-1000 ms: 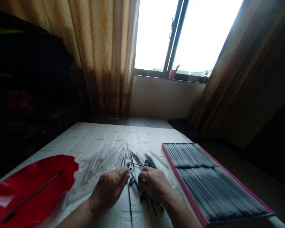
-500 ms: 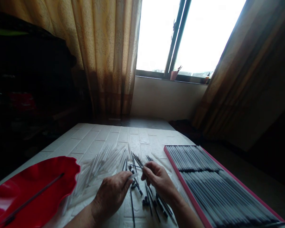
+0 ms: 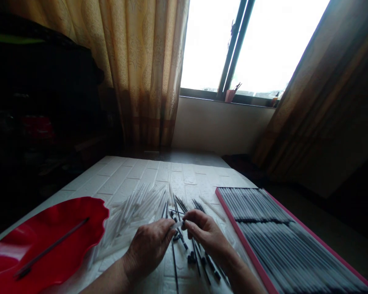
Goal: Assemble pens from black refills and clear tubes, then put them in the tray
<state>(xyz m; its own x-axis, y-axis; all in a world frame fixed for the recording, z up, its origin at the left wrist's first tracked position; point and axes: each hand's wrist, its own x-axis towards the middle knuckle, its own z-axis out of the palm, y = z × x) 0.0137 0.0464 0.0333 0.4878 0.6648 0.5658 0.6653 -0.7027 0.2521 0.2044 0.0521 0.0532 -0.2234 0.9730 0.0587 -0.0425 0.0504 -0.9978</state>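
Observation:
A short length of translucent plastic tube [image 3: 178, 224] sticks out between the thumb and fingers of my left hand [image 3: 150, 243], which is closed on it. My right hand [image 3: 207, 232] pinches a small dark piece [image 3: 183, 223] at the tube's free end; its exact kind is too small to tell. Below and between the hands lie several thin dark rods [image 3: 174, 261] and short black caps [image 3: 191, 258]. Behind my left hand is a loose heap of clear plastic tubes [image 3: 141, 200]. One thin dark rod [image 3: 175, 211] lies crosswise just beyond my fingertips.
A red wavy-edged dish [image 3: 64, 261] at the left holds one dark-tipped tube [image 3: 55, 247]. On the right, a pink-edged box [image 3: 233, 216] is packed with rows of filled tubes [image 3: 294, 245]. The white brick-patterned table [image 3: 135, 171] reaches toward the curtained window.
My right hand has moved left, bringing its fingertips to the end of the tube in my left hand. The whole view has shifted slightly.

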